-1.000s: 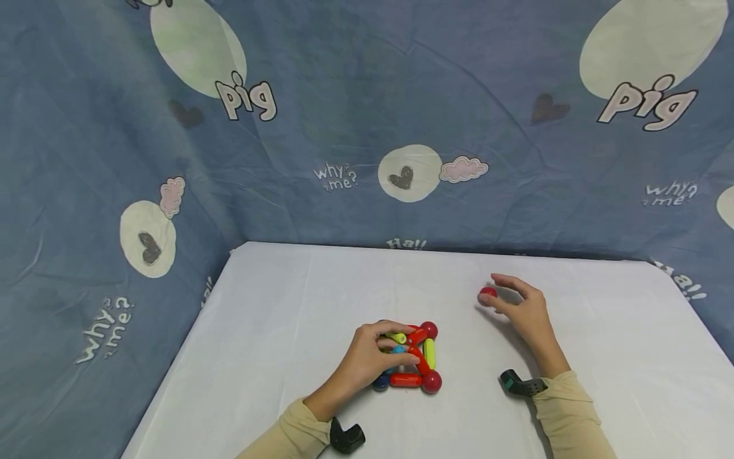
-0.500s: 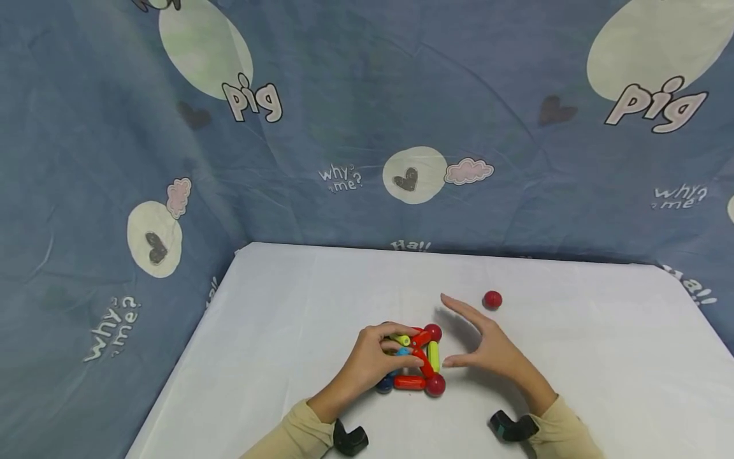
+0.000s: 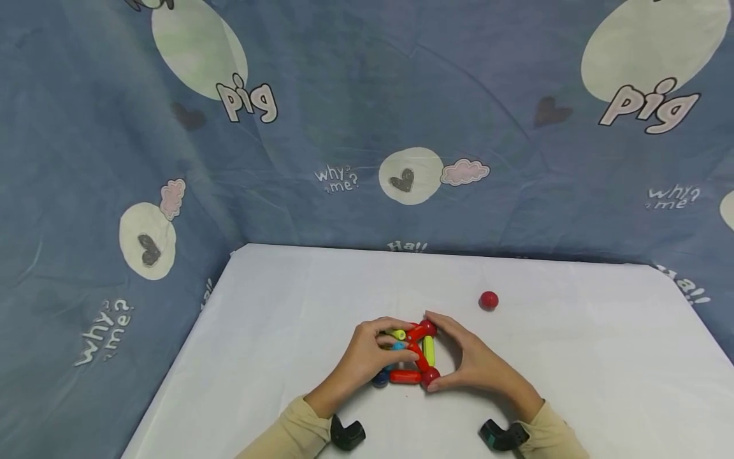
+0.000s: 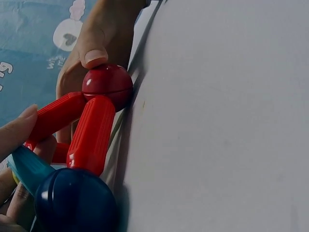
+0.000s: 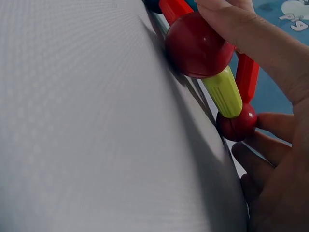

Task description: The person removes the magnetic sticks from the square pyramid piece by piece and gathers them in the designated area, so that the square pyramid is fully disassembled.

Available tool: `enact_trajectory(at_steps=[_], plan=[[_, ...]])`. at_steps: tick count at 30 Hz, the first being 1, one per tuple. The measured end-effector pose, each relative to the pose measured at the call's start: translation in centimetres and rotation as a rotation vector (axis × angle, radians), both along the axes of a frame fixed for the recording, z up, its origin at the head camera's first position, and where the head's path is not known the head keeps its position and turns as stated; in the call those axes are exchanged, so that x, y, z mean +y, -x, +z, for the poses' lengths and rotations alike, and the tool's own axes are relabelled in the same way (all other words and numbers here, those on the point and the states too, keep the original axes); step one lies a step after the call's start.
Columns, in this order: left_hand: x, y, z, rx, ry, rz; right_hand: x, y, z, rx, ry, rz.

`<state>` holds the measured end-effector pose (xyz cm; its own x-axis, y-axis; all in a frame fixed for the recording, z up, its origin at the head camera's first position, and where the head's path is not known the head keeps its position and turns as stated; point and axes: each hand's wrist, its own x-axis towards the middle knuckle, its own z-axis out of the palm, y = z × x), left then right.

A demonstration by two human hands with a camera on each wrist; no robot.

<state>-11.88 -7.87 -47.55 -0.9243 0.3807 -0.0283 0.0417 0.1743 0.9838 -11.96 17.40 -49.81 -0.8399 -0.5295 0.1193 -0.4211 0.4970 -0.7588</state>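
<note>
A building toy of magnetic sticks and balls stands on the white table. Its near edge has a red stick (image 4: 91, 130) between a dark blue ball (image 4: 72, 200) and a red ball (image 5: 198, 46). A yellow-green stick (image 5: 224, 94) links that ball to a far red ball (image 5: 236, 123). My left hand (image 3: 367, 350) holds the raised, slanting sticks between thumb and fingers, covering the toy's left part. From the right, my right hand (image 3: 482, 363) spans the toy's right side. Its thumb presses the near red ball and its fingers touch the far one.
One loose red ball (image 3: 489, 300) lies farther back on the white table (image 3: 573, 331), behind my right hand. A blue printed cloth (image 3: 321, 127) hangs beyond the table's back edge and along its left side. Black devices sit at both wrists.
My right hand has let go of the loose red ball, leaving it at the back. It has moved left and toward me onto the toy's right side. The left hand keeps its hold.
</note>
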Motion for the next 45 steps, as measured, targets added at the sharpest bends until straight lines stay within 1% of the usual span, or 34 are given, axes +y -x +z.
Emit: enact_trajectory(at_steps=[3,7,10,13,16,20,22,28,35,45], plan=[[-0.3,0.0,0.2,0.023,0.035,-0.008,-0.1,0.0,-0.2,-0.004,-0.002,-0.011],[-1.1,-0.1,0.6,0.089,0.109,0.002,-0.1,0.0,-0.4,-0.007,-0.006,-0.036],[-2.0,-0.2,0.7,0.147,0.178,0.057,-0.1,0.1,-0.4,-0.002,0.001,-0.063],[-2.6,-0.2,0.5,0.185,0.252,0.099,0.0,0.1,-0.3,0.0,0.011,-0.085],[-2.8,-0.1,0.0,0.215,0.303,0.077,0.1,0.0,-0.2,-0.006,0.024,-0.093],[-2.7,-0.1,-0.4,0.217,0.306,0.021,0.1,0.0,-0.3,-0.006,0.03,-0.089],[-2.6,-0.2,-0.4,0.212,0.301,0.014,0.1,0.0,-0.3,-0.007,0.032,-0.088],[-2.4,-0.4,-0.5,0.221,0.313,0.022,0.1,0.0,-0.3,-0.006,0.034,-0.086],[-2.4,-0.3,-0.3,0.194,0.326,-0.003,0.1,0.0,-0.3,-0.022,0.034,-0.092],[-2.4,-0.4,-0.3,0.179,0.339,-0.013,0.0,-0.1,-0.2,-0.037,0.038,-0.092]])
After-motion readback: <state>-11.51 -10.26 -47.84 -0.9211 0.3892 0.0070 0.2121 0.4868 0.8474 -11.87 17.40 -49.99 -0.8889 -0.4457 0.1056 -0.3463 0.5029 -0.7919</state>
